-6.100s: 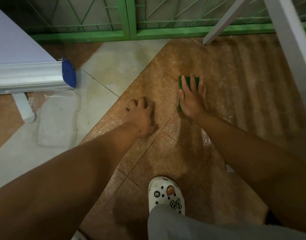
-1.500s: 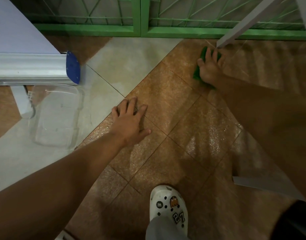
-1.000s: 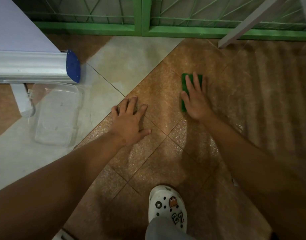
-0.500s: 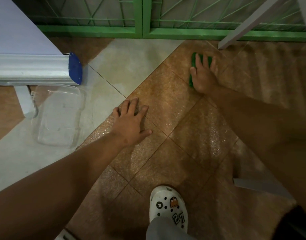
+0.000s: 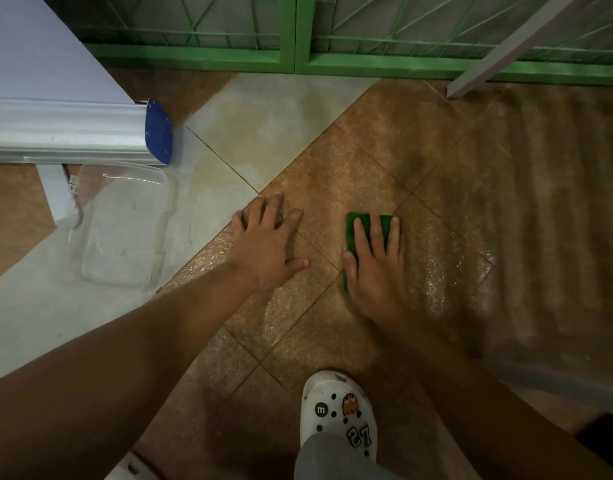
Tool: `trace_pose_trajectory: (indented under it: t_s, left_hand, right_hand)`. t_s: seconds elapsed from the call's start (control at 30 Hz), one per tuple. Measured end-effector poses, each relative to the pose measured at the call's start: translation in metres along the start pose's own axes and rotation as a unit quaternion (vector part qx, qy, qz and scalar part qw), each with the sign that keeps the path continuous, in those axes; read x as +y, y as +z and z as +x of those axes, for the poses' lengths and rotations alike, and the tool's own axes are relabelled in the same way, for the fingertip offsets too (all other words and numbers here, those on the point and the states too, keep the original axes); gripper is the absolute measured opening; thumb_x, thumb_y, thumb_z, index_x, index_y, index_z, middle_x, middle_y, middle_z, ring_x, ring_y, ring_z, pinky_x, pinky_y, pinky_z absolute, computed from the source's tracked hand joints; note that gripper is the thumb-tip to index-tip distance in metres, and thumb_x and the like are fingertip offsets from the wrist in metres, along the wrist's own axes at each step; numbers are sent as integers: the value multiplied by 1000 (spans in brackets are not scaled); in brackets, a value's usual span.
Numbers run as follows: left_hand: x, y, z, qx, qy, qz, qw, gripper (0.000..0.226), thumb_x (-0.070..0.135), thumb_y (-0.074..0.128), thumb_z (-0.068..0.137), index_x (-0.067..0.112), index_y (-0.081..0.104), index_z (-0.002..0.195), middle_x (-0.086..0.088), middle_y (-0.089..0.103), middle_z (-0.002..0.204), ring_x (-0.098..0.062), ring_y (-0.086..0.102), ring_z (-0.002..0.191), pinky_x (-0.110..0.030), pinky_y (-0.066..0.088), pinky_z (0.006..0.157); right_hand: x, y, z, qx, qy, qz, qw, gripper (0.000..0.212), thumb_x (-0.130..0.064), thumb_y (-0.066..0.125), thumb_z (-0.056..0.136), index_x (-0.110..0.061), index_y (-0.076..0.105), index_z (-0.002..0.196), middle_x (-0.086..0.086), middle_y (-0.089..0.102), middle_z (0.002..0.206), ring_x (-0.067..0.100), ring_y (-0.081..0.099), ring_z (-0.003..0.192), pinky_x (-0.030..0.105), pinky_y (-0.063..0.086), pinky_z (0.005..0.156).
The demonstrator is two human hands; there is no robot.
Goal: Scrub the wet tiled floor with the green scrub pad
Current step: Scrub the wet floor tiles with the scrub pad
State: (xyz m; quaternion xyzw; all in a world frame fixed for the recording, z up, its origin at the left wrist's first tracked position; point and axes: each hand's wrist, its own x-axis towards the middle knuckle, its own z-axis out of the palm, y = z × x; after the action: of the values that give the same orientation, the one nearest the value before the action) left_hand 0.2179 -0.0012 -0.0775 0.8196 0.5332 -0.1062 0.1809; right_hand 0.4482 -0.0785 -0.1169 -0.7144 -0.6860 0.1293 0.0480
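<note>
Two bare hands lie flat on the wet tiled floor (image 5: 332, 188), side by side and a little apart. The right hand (image 5: 376, 271) presses down on the green scrub pad (image 5: 351, 233), fingers straight and close together over its top, thumb lying along the pad's left edge; nothing is curled round it. The pad sits flat on a brown tile, with its far edge and left side showing past the fingers and the rest hidden under the palm. Just right of that hand the tile glistens with water and fine bubbles.

The left hand (image 5: 267, 244) rests palm down on the brown tiles near the seam where they meet the pale grey tiles, fingers spread wide and thumb out to the right, holding nothing.

A clear plastic container (image 5: 125, 223) lies on the grey tiles to the left of that hand, just below a silver bar with a blue end cap (image 5: 158, 130). A green metal gate (image 5: 298, 60) runs along the far edge of the floor, and a white slanted leg (image 5: 499, 50) meets the floor in front of it at upper right. A white clog with charms (image 5: 339, 414) stands on the brown tiles at the bottom, between the two forearms
</note>
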Motion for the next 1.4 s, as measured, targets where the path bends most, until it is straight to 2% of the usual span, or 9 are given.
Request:
trace_pose_trajectory:
  t_s: [0.23,0.47,0.6,0.77,0.87,1.1,1.17,1.27,1.4]
  left_hand:
    - [0,1,0,2,2,3,1000,98,80,48,85,36,5,161,-9,-8,169,-38,-6,153,-63,10,120]
    - [-2,1,0,2,-1,-4,1000,97,81,48,84,37,7,160,-7,-6,169,-36,-5,154,-62,10,120]
    - [-2,2,-1,7,-1,-7,1000,96,81,48,83,38,8,160,-6,-5,169,-36,-5,153,-61,10,120]
    - [-2,3,-1,6,0,-9,1000,97,81,47,84,37,6,160,-7,-8,170,-37,-6,154,-63,9,120]
    - [-3,4,-2,6,1,-9,1000,97,81,46,85,36,5,161,-8,-8,170,-37,-6,154,-63,9,120]
    - [-4,4,-4,9,10,3,1000,96,81,40,88,35,2,162,-8,-12,170,-36,-9,154,-61,7,121]
    - [-4,3,-5,-4,11,0,1000,95,81,37,90,35,-2,162,-8,-17,170,-36,-13,155,-62,4,121]
    - [-2,2,-6,-19,8,4,1000,93,80,33,92,34,-8,162,-9,-23,168,-36,-17,155,-63,3,121]
    - [-5,-2,-5,-32,19,-7,999,91,74,37,94,32,-5,162,-10,-22,168,-36,-17,155,-62,0,122]
  right_hand:
    - [16,-26,67,-27,-50,14,998,57,-44,27,109,-22,25,161,7,17,170,39,-1,156,59,9,125]
    - [28,-50,183,-57,66,23,996,61,-45,22,109,-23,8,164,9,1,172,43,-8,155,60,1,124]
    - [19,-40,157,-52,62,31,996,62,-47,20,109,-22,6,164,10,-2,172,44,-12,154,61,0,124]
    - [-9,-21,46,-49,3,12,999,61,-52,11,109,-26,4,164,5,-2,172,37,-18,155,52,-8,124]
    - [-16,-10,-2,-63,-31,-3,998,60,-50,13,109,-26,9,164,4,-3,172,35,-15,156,52,-6,124]
    - [16,-31,71,-82,-107,2,991,57,-50,19,110,-32,15,163,-3,7,172,32,-5,157,57,4,125]
    - [27,-44,117,-81,-80,13,993,57,-49,21,110,-30,14,163,0,7,172,35,-6,157,59,7,125]
    - [32,-57,176,-90,-10,32,995,59,-48,23,110,-29,8,164,3,1,172,38,-12,155,59,0,125]
    - [17,-56,188,-92,38,42,994,61,-47,22,110,-27,5,165,5,-5,172,40,-18,154,56,-7,125]
